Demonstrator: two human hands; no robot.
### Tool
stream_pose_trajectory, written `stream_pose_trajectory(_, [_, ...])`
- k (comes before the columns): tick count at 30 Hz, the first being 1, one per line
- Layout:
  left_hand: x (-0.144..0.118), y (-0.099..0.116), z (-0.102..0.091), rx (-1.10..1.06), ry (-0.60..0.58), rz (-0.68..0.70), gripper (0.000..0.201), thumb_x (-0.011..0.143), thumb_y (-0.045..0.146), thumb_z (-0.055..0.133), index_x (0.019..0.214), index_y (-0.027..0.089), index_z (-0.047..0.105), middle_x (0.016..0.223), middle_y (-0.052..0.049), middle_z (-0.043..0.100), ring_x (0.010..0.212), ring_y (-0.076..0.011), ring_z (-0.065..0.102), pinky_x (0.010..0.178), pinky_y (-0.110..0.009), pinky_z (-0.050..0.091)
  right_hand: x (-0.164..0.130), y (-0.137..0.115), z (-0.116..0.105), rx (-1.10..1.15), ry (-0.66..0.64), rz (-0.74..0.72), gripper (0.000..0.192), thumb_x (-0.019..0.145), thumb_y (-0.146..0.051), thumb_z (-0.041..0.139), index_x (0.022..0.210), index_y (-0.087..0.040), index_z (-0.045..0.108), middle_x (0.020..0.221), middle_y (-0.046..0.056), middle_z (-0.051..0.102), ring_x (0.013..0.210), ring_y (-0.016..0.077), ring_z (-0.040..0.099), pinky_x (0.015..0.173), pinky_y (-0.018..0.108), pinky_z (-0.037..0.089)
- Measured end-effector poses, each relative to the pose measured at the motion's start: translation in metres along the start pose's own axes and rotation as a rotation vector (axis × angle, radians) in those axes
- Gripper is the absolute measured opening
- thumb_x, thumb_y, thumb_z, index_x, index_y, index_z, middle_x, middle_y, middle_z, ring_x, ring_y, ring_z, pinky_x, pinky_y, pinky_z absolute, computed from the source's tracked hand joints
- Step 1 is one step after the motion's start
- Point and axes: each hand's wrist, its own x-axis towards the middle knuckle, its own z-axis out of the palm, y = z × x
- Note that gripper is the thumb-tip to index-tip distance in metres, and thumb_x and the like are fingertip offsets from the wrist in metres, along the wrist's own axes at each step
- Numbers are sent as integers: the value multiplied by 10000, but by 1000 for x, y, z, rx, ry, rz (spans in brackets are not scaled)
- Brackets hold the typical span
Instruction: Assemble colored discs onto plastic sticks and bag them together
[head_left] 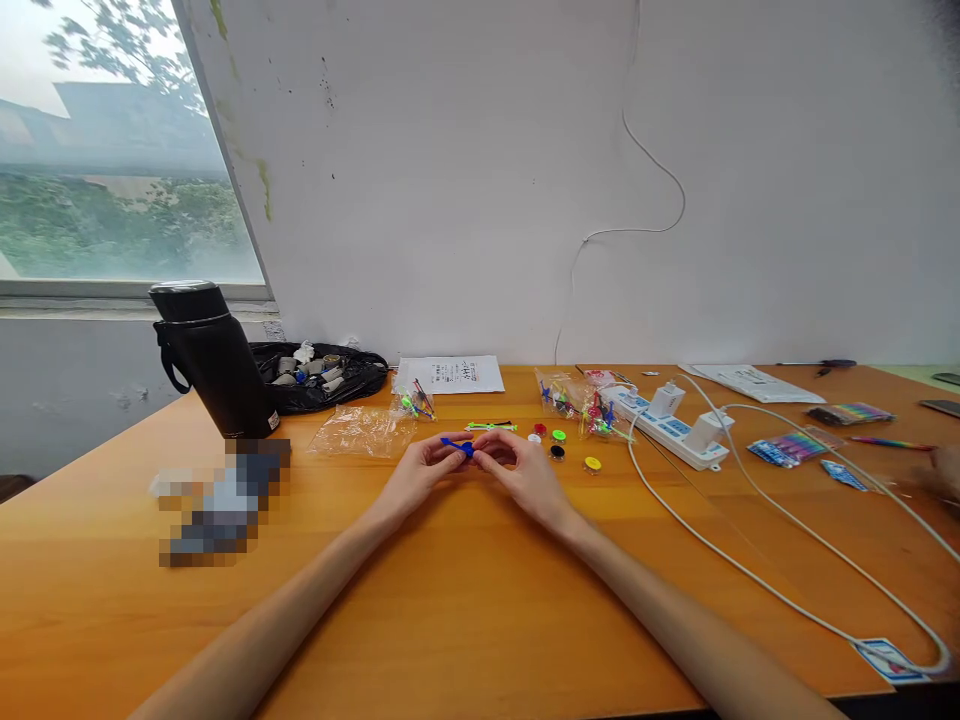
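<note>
My left hand (pixel 422 470) and my right hand (pixel 521 468) meet over the orange table (pixel 465 600), fingertips pinched together on a small blue plastic piece (pixel 459 446). Just beyond my fingers lies a thin green stick (pixel 491 427). To the right of my right hand sit small round caps: red (pixel 539 430), green (pixel 559 436), black (pixel 556 452) and yellow (pixel 592 464). Which part of the blue piece each hand grips is hidden by my fingers.
A black flask (pixel 212 357) stands at the left, a black bag (pixel 319 375) of small parts behind it. Clear plastic bags (pixel 364 431), a paper sheet (pixel 450 374), a white power strip (pixel 667 425) with cables, coloured packets (pixel 791 446) and another person's hand (pixel 946 475) lie around.
</note>
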Motion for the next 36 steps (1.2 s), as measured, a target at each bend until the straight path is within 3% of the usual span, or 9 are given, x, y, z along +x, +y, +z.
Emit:
stream_pose_trajectory(18, [-4, 9, 5, 129, -3, 96, 477, 846, 412, 706, 1258, 177, 652, 1216, -116, 712, 1170, -275, 640, 1039, -389, 469, -2, 3, 5, -40, 14, 41, 231, 943, -424, 561, 1055, -229, 508, 938, 42, 707, 834, 178, 685, 732, 307, 542])
stream_pose_trajectory(22, [-3, 8, 5, 97, -7, 119, 441, 853, 403, 696, 1229, 175, 663, 1290, -116, 673, 1211, -280, 617, 1068, -406, 453, -2, 2, 7, -78, 34, 45, 273, 941, -419, 557, 1130, -234, 489, 925, 36, 683, 829, 179, 663, 724, 307, 534])
stream_pose_trajectory(27, [-2, 8, 4, 86, -5, 110, 454, 851, 399, 697, 1230, 152, 650, 1227, -127, 705, 1176, -285, 640, 1062, -422, 463, -4, -3, 6, -147, 56, 45, 367, 941, -412, 547, 1256, -242, 465, 955, 34, 650, 811, 174, 643, 759, 328, 538])
stream_pose_trajectory(32, [-3, 9, 6, 59, -40, 101, 433, 857, 390, 695, 1221, 158, 655, 1236, -122, 701, 1172, -282, 643, 1063, -411, 464, -5, -5, 6, -106, -17, 53, 414, 959, -396, 528, 1345, -255, 478, 1154, 80, 659, 989, 202, 656, 869, 367, 549])
stream_pose_trajectory(36, [-4, 9, 7, 39, -79, 104, 419, 854, 401, 697, 1196, 161, 673, 1247, -124, 694, 1171, -283, 643, 1068, -410, 459, -5, -4, 6, -18, -71, 4, 364, 973, -394, 510, 1311, -263, 534, 1214, 81, 670, 1092, 218, 649, 940, 382, 538])
